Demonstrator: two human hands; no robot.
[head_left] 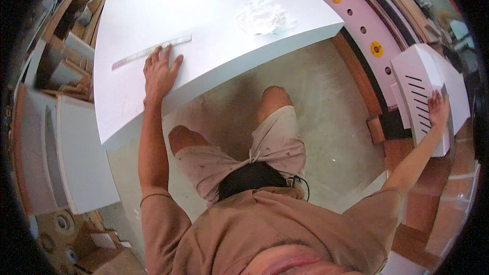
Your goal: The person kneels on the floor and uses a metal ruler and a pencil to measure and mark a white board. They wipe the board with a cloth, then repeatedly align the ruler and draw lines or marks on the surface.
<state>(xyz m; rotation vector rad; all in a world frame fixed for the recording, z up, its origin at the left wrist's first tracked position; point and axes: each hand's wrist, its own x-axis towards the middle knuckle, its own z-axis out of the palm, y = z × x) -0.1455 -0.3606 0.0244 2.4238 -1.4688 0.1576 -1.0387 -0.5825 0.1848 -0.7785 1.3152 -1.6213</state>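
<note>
While the left hand point(162, 74) lies on the big white table point(153, 7), its fingers are spread a little apart. It is open and flat, and its fingertips are on or just beside a long, thin ruler point(133, 59). The ruler lies on the left part of the table and tilts a bit, with its right end farther away. It is not picked up.

Over on the right, the right hand point(439, 109) is at a white box point(423, 66) with a row of dark slots. I cannot tell if it only touches the box or has hold of its edge.

A messy white heap point(265, 17) sits on the right part of the table. Past the table, on the far right, is a pink panel point(362, 40) with yellow rings. A pale board point(86, 158) stands on the near left. The floor point(336, 107) is gray.
</note>
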